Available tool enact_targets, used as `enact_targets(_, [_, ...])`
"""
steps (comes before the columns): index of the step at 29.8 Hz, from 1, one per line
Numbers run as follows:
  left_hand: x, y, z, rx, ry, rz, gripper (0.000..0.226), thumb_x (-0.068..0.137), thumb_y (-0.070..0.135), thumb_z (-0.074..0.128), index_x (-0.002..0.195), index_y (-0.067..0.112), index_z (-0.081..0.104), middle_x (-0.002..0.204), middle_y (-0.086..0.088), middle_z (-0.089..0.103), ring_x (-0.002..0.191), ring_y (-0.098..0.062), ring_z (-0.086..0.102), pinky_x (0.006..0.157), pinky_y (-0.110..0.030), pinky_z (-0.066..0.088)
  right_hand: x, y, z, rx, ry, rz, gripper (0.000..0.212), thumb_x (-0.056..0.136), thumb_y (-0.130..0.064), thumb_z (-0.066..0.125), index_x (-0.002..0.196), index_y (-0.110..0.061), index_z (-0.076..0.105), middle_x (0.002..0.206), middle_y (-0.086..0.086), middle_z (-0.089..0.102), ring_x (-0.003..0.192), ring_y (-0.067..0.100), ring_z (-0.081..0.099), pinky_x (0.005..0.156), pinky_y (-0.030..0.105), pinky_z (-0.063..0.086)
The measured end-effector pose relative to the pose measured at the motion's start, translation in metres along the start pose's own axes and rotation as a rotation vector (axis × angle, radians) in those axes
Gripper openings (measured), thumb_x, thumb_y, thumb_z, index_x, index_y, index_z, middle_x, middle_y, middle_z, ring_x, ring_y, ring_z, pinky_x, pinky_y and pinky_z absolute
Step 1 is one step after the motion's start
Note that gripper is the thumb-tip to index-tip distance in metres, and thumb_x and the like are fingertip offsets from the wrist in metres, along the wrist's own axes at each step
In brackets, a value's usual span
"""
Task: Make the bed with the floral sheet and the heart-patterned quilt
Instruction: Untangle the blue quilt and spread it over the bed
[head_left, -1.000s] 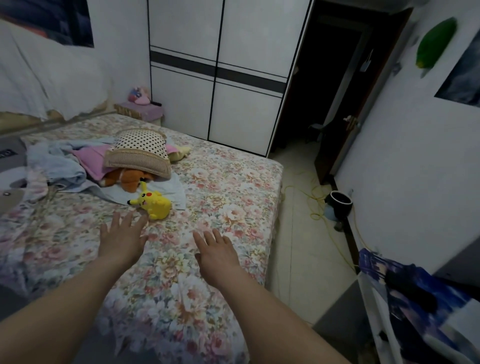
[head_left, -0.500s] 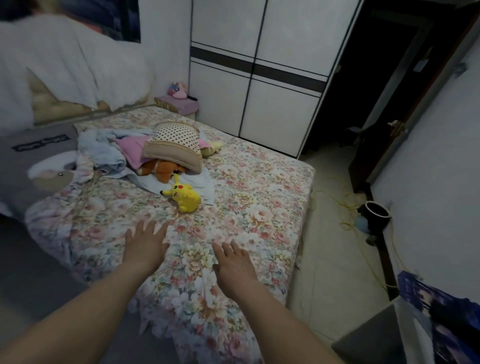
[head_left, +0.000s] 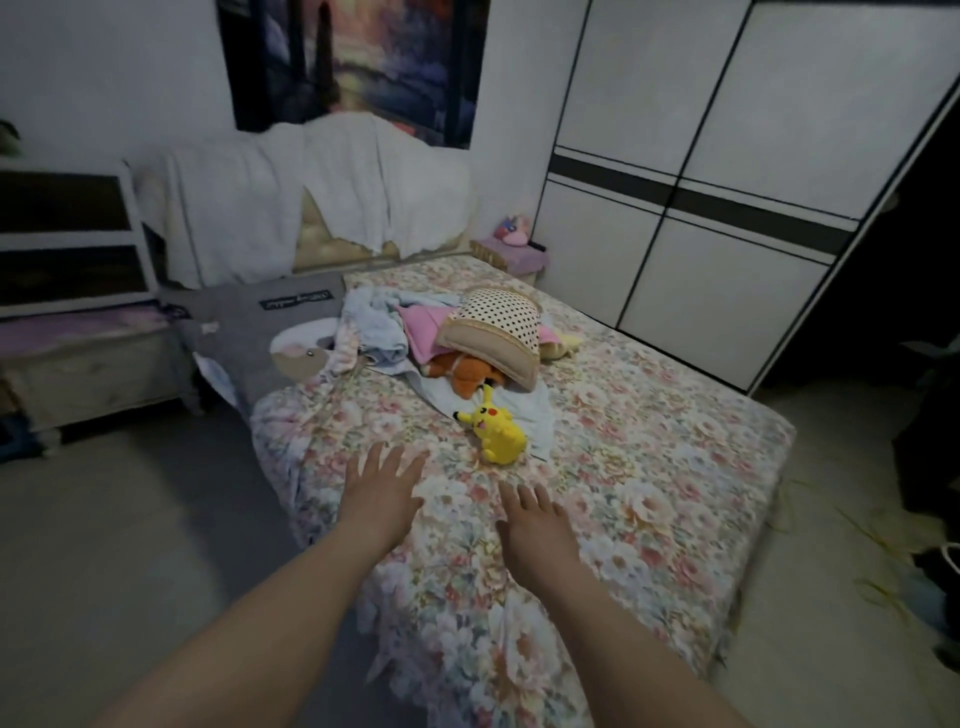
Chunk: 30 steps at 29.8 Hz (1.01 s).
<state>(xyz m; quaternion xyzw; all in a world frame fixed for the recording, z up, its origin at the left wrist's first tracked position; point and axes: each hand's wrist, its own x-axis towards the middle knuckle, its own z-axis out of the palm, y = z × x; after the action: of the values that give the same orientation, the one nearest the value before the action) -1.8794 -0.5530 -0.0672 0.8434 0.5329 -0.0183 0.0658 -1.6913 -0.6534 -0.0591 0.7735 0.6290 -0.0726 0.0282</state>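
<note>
A bed fills the middle of a dim bedroom, standing on a grey floor (head_left: 130, 519). A white sliding wardrobe (head_left: 727, 156) with a dark band runs along its far side. The floral sheet (head_left: 649, 467) covers most of the bed. Its long axis runs from the headboard at the back toward the lower right, and its near edge hangs rumpled over the side.

At the left head corner the sheet is bunched back, baring a grey mattress cover (head_left: 249, 338). A white cloth (head_left: 322, 182) drapes the headboard beneath a dark painting (head_left: 363, 57) that is cut off by the top edge.

A heap lies mid-bed. In it, crumpled pale-blue fabric (head_left: 379, 327) and pink fabric (head_left: 423, 332) sit partly under a polka-dot pillow (head_left: 498, 332), their patterns too blurred to read. An orange plush (head_left: 465, 376) is half hidden beneath the pillow. A yellow Pikachu plush (head_left: 496, 431) lies just in front.

The left hand (head_left: 382, 493) and right hand (head_left: 535, 525) are palm-down with straight, spread fingers gripping nothing. They appear to lie flat on the sheet near the Pikachu.
</note>
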Motion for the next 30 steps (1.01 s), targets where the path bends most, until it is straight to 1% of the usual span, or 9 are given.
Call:
enact_targets(5, [0.008, -0.006, -0.011, -0.03, 0.027, -0.007, 0.062, 0.104, 0.046, 0.035, 0.157, 0.031, 0.006, 0.165, -0.002, 0.003, 0.151, -0.031, -0.004, 0.12, -0.055, 0.002, 0.029, -0.008, -0.013, -0.027, 0.04, -0.032, 0.057, 0.107, -0.035, 0.031, 0.157, -0.021, 0.009, 0.164, 0.005, 0.012, 0.15, 0.031, 0.008, 0.119, 0.049, 0.02])
enact_targets(8, [0.016, -0.022, -0.013, -0.024, 0.027, 0.011, 0.063, 0.104, 0.046, 0.035, 0.157, 0.03, 0.006, 0.165, -0.002, 0.004, 0.151, -0.031, -0.005, 0.12, -0.054, 0.003, 0.039, -0.023, -0.013, -0.037, 0.047, -0.018, 0.058, 0.107, -0.034, 0.032, 0.157, -0.021, 0.007, 0.163, 0.004, 0.013, 0.15, 0.03, 0.009, 0.118, 0.049, 0.021])
enact_targets(12, [0.03, -0.052, -0.014, -0.028, 0.045, 0.05, 0.063, 0.104, 0.048, 0.034, 0.157, 0.03, 0.006, 0.165, -0.003, 0.003, 0.151, -0.031, -0.005, 0.121, -0.054, 0.004, 0.048, -0.046, -0.017, -0.029, 0.054, 0.057, 0.058, 0.107, -0.035, 0.031, 0.157, -0.024, 0.005, 0.164, 0.003, 0.01, 0.151, 0.028, 0.006, 0.119, 0.048, 0.021])
enact_targets(17, [0.045, -0.109, -0.032, 0.017, 0.065, 0.18, 0.065, 0.103, 0.049, 0.035, 0.157, 0.029, 0.006, 0.165, -0.004, 0.005, 0.151, -0.032, -0.003, 0.119, -0.056, 0.004, 0.045, -0.104, -0.026, 0.001, 0.053, 0.198, 0.057, 0.107, -0.035, 0.03, 0.157, -0.025, 0.004, 0.164, 0.004, 0.01, 0.151, 0.029, 0.007, 0.119, 0.048, 0.018])
enact_targets(21, [0.054, -0.146, -0.042, 0.034, 0.086, 0.223, 0.065, 0.102, 0.05, 0.036, 0.157, 0.03, 0.009, 0.165, -0.004, 0.007, 0.151, -0.031, 0.0, 0.119, -0.056, 0.007, 0.048, -0.144, -0.032, 0.006, 0.099, 0.221, 0.056, 0.107, -0.033, 0.032, 0.156, -0.023, 0.007, 0.163, 0.005, 0.011, 0.151, 0.029, 0.007, 0.119, 0.047, 0.019])
enact_targets(23, [0.059, -0.162, -0.043, 0.046, 0.112, 0.222, 0.064, 0.102, 0.05, 0.036, 0.157, 0.031, 0.009, 0.165, -0.003, 0.009, 0.151, -0.031, 0.002, 0.119, -0.055, 0.008, 0.05, -0.163, -0.033, 0.003, 0.092, 0.224, 0.057, 0.107, -0.032, 0.031, 0.157, -0.022, 0.005, 0.164, 0.006, 0.008, 0.151, 0.029, 0.004, 0.12, 0.047, 0.017])
enact_targets(26, [0.068, -0.173, -0.04, 0.058, 0.097, 0.314, 0.065, 0.101, 0.051, 0.035, 0.157, 0.033, 0.008, 0.165, -0.002, 0.009, 0.151, -0.031, 0.003, 0.12, -0.054, 0.01, 0.039, -0.185, -0.027, 0.062, 0.07, 0.318, 0.059, 0.107, -0.03, 0.03, 0.158, -0.023, 0.001, 0.165, 0.006, 0.004, 0.151, 0.03, 0.002, 0.121, 0.048, 0.014])
enact_targets(27, [0.068, -0.179, -0.039, 0.07, 0.091, 0.301, 0.065, 0.101, 0.052, 0.036, 0.157, 0.033, 0.008, 0.165, -0.001, 0.008, 0.151, -0.031, 0.003, 0.119, -0.054, 0.01, 0.038, -0.19, -0.024, 0.06, 0.057, 0.307, 0.058, 0.107, -0.03, 0.03, 0.158, -0.023, 0.001, 0.165, 0.006, 0.005, 0.151, 0.03, 0.003, 0.121, 0.048, 0.013])
enact_targets(30, [0.071, -0.181, -0.031, 0.102, 0.034, 0.365, 0.064, 0.101, 0.053, 0.034, 0.156, 0.034, 0.008, 0.165, -0.001, 0.007, 0.151, -0.031, 0.001, 0.119, -0.054, 0.012, 0.016, -0.195, -0.009, 0.084, 0.027, 0.403, 0.057, 0.107, -0.028, 0.029, 0.158, -0.022, 0.002, 0.165, 0.006, 0.007, 0.151, 0.029, 0.002, 0.121, 0.047, 0.011])
